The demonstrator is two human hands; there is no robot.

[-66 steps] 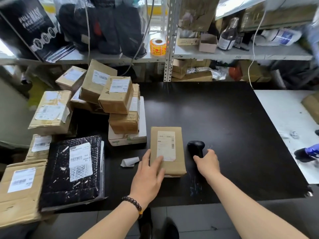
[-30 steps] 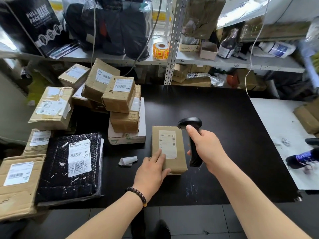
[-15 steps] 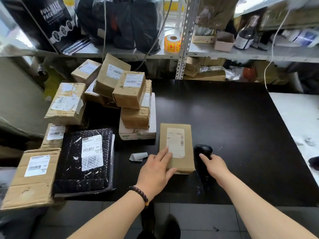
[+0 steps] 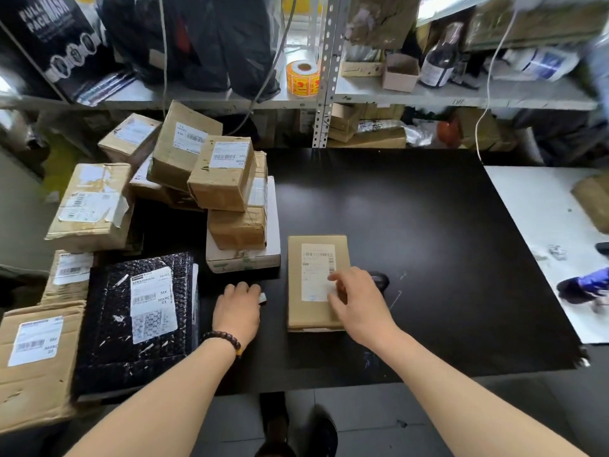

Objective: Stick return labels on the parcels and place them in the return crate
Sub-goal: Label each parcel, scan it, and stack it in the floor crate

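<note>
Currently resting the right hand (image 4: 359,303) on the lower right of the cardboard parcel (image 4: 308,315), fingers (image 4: 341,279) loosely bent and touching the white shipping label (image 4: 317,268), not wrapped round anything. Lying flat just right of centre on the black surface (image 4: 428,242), that parcel, long axis running straight up the frame, short near edge turned toward the lower edge.

Reaching with the left hand (image 4: 238,310) to the parcel's left, apart from it, knuckles up, fingers curled down over a small white slip (image 4: 262,297). Cannot tell whether pinching it or only covering it. Possibly the return label or its backing, but too small to tell.

Judged step: getting that slip up and across onto the parcel. Turns on 1 relation: parcel lying to the right of the left fingers, a short sideways carry, with bare cardboard showing below and beside the printed label. Nearer by far, the right hand, placed to steady the box; so likely left to stick, right to hold.

Partly hidden behind the right hand, a black barcode scanner (image 4: 380,279) beside the parcel's right edge. Stacked at upper left, 1 pile of labelled boxes (image 4: 224,173); at lower left, 1 black bubble mailer (image 4: 108,324). No return crate in view.
</note>
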